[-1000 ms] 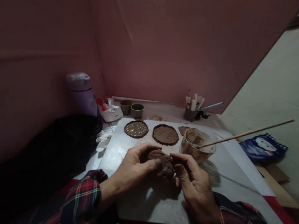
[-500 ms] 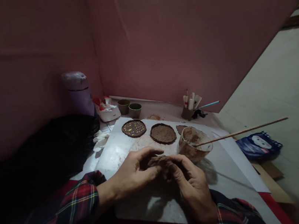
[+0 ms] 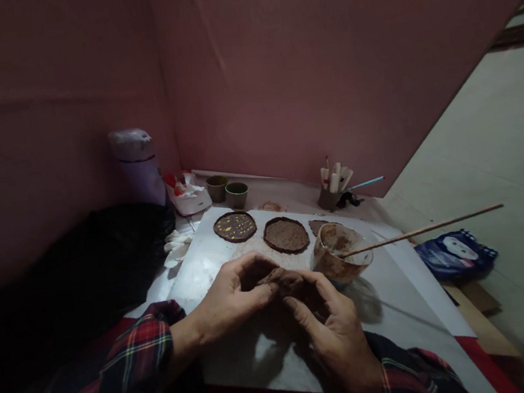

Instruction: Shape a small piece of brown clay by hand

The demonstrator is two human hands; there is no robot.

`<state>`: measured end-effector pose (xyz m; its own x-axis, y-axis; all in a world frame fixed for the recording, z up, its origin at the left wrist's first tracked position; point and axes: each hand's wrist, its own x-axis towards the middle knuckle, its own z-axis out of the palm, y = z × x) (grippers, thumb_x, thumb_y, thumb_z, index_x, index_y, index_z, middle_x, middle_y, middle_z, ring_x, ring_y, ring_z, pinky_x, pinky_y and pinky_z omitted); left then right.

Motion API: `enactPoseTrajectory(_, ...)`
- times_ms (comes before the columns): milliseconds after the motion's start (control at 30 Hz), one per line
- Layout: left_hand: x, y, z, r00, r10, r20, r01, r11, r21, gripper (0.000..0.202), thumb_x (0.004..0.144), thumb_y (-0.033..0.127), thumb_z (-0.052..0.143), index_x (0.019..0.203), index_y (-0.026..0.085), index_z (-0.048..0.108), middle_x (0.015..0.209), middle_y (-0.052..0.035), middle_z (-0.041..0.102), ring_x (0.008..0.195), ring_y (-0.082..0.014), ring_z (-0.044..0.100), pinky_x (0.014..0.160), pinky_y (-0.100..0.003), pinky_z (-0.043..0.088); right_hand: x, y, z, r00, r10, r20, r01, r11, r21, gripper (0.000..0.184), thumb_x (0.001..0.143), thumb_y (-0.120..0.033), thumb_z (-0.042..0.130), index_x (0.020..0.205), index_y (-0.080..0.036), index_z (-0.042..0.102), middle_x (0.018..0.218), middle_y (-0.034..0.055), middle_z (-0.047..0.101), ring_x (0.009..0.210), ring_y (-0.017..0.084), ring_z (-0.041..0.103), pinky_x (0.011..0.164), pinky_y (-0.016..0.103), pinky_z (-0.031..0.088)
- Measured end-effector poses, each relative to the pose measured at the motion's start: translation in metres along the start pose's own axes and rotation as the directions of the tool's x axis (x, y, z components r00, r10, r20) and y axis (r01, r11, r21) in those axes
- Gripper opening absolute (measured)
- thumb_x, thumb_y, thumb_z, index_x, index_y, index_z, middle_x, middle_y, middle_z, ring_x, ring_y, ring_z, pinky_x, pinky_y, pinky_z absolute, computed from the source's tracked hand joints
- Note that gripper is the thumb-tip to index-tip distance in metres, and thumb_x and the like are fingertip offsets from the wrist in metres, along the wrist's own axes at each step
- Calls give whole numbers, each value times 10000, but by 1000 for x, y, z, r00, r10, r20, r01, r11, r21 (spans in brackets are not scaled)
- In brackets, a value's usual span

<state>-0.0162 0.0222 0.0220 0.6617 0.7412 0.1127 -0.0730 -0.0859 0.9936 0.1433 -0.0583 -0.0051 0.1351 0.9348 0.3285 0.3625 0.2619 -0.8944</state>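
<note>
A lump of brown clay [image 3: 284,280] sits between both my hands over the white board [image 3: 203,264]. My left hand [image 3: 230,296] curls round its left side, thumb and fingers closed on it. My right hand [image 3: 334,330] grips it from the right and below, fingers bent round it. Just right of my hands stands a clear cup [image 3: 342,253] smeared with brown slip, a long wooden stick [image 3: 424,229] resting in it. Two flat clay discs lie farther back: one with yellow dots [image 3: 234,225], one plain [image 3: 286,234].
A lilac flask [image 3: 138,166] stands at the back left, beside a white tissue box [image 3: 189,196] and two small pots [image 3: 227,190]. A holder of tools [image 3: 334,186] sits by the pink wall. A blue packet [image 3: 455,253] lies at the right, a dark bag [image 3: 94,261] at the left.
My hands have drawn closer round the clay; my right hand turned and slid under it, and the left fingers curled tighter. The view shifted slightly.
</note>
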Motion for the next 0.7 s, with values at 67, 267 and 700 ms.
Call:
enactPoseTrajectory(67,-1,0,0,1000,6,9,-7,999,36,182,799,247,633,955,151,629,920,-58,669,873,-202,622,759,-300,487,0,0,1,1000,11,-1,-11,998,61,225,867,-302,590,1083,-237,585,1026,40,690,932,194,656,804,306,533)
enactPoseTrajectory(267,-1,-1,-2,1000,-1,12,0,999,53,339,788,266,667,1113,181,616,1019,-62,682,939,-202,620,810,-296,484,0,-1,0,1000,-18,13,16,993,116,233,866,-264,593,1098,-240,594,1041,41,690,952,191,660,827,304,533)
enactPoseTrajectory(700,-3,-1,2,997,-70,37,70,998,0,260,823,336,640,998,152,699,972,-83,726,886,-207,651,779,-285,499,-1,-2,0,1000,-23,15,21,992,127,210,872,-267,587,1078,-255,547,1011,23,696,900,159,676,768,247,545)
